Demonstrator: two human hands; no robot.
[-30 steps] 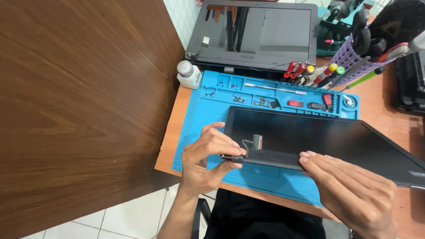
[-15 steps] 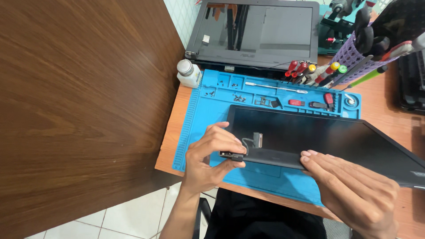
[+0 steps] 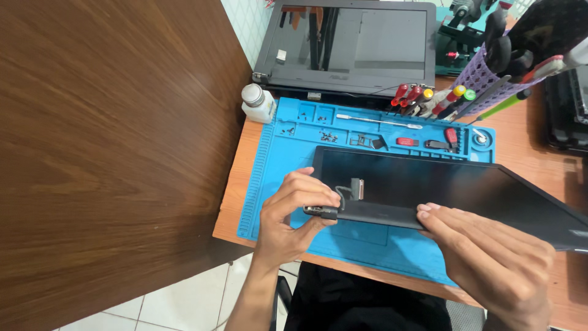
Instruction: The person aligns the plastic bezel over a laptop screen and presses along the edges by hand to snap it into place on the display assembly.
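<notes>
Screen panel [image 3: 453, 193]: a dark, flat laptop display that I hold low over the blue mat; its long axis runs from left to right, the right end slanting down toward me, the left short edge pointing at the brown wall.
Left hand [image 3: 293, 217]: my fingers and thumb are pinched shut on the metal hinge [image 3: 321, 211] at the panel's near-left corner, beside a short cable and connector [image 3: 355, 189].
Right hand [image 3: 493, 257]: fingers lie nearly flat, tips touching the panel's near long edge; whether the thumb grips underneath I cannot tell.
Blue mat [image 3: 269, 165]: spread on the wooden surface [image 3: 236, 184], with small screws and parts in its far compartments.
White bottle [image 3: 257, 103]: stands just beyond the mat's left corner.
Screwdrivers [image 3: 429, 98]: coloured handles in a cluster past the mat.
Laptop base [image 3: 349, 46]: farthest back, open and dark.
</notes>
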